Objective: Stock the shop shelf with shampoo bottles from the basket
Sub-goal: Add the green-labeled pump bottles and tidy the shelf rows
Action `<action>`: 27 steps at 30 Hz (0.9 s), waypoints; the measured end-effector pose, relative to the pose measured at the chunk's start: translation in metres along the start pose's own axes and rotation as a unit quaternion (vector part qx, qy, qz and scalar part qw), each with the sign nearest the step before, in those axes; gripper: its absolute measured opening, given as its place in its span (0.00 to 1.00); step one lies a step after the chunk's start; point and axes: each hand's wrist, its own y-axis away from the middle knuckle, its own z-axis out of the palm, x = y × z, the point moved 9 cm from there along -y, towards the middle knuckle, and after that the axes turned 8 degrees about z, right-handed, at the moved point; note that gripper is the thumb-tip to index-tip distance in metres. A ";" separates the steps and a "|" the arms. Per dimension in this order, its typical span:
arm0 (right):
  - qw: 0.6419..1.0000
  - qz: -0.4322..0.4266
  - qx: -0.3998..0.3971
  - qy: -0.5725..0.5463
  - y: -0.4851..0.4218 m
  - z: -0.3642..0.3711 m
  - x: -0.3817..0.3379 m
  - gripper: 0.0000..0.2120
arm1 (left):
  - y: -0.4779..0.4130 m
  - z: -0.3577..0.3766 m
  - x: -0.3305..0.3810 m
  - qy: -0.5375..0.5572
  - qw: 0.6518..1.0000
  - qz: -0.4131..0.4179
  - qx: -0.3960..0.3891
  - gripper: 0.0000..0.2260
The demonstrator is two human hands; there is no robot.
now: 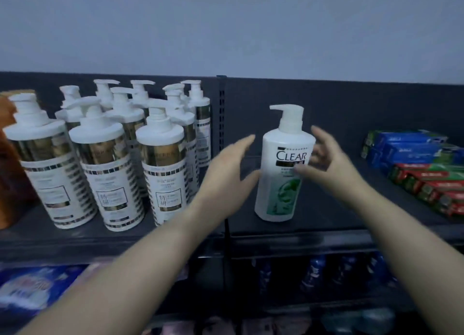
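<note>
A white CLEAR shampoo bottle (282, 168) with a pump top and a green leaf label stands upright on the dark shelf (326, 219). My left hand (226, 176) is open at its left side, thumb close to or touching the bottle. Spread fingers of my right hand (326, 163) hover at the bottle's right, thumb over the label. Neither hand wraps the bottle. The basket is out of view.
Several white-and-gold pump bottles (105, 163) crowd the shelf's left half, an orange bottle (7, 171) at the far left. Blue and red-green boxes (424, 171) lie stacked at the right. A lower shelf holds blue bottles (313, 272) and blue packs (30, 287).
</note>
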 end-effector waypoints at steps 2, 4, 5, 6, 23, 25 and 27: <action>0.997 0.036 -0.062 0.034 0.001 0.019 0.026 0.32 | 0.014 0.024 -0.027 0.013 0.999 -0.046 -0.023 0.29; 0.994 0.045 -0.083 0.046 -0.003 0.026 0.037 0.26 | 0.023 0.037 -0.044 0.024 0.996 -0.077 -0.026 0.29; 0.995 0.045 -0.086 0.037 -0.005 0.028 0.038 0.26 | 0.026 0.040 -0.049 0.027 0.996 -0.084 -0.020 0.28; 0.995 0.044 -0.090 0.027 -0.008 0.030 0.038 0.26 | 0.028 0.043 -0.053 0.029 0.996 -0.087 -0.014 0.28; 0.994 0.003 -0.108 0.035 -0.003 0.084 0.025 0.30 | 0.048 0.038 -0.073 0.076 0.989 -0.103 0.072 0.29; 0.994 0.003 -0.091 0.052 0.007 0.082 0.026 0.36 | 0.050 0.038 -0.072 0.080 0.990 -0.086 0.072 0.30; 0.994 -0.015 -0.036 0.105 0.024 0.074 0.024 0.39 | 0.055 0.034 -0.065 0.041 0.995 -0.034 0.084 0.33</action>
